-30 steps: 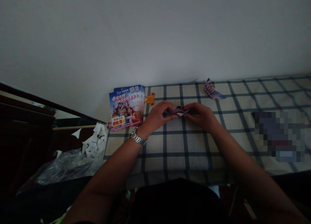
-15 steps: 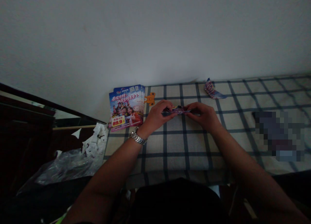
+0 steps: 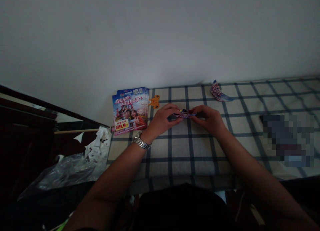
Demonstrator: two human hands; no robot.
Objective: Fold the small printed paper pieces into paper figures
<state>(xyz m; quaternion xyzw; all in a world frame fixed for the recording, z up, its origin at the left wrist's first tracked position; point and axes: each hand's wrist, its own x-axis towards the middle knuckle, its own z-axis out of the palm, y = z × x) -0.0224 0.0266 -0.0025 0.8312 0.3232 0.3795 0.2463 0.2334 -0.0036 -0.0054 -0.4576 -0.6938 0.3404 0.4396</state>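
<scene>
Between my two hands is a narrow folded paper flyer [image 3: 185,114], printed in purple and blue, held just above the checked cloth [image 3: 180,147]. My left hand [image 3: 168,117] pinches its left end, with a silver watch [image 3: 142,140] on that wrist. At the other end, my right hand [image 3: 206,117] has thumb and fingers closed on the paper. Left of my hands lies a stack of colourful printed flyers [image 3: 130,112], partly fanned. Behind my right hand rests a pleated, folded flyer [image 3: 219,92].
An orange bear figure [image 3: 154,102] shows beside the stack. A pixelated dark object [image 3: 285,141] lies at the right. Crumpled clear plastic [image 3: 70,172] and torn white paper [image 3: 98,146] are at the left edge. A pale wall [image 3: 160,40] rises behind the cloth.
My left fingers have shifted slightly on the folded flyer, with the thumb a little lower. My right hand stays nearly in place. The other things have not moved.
</scene>
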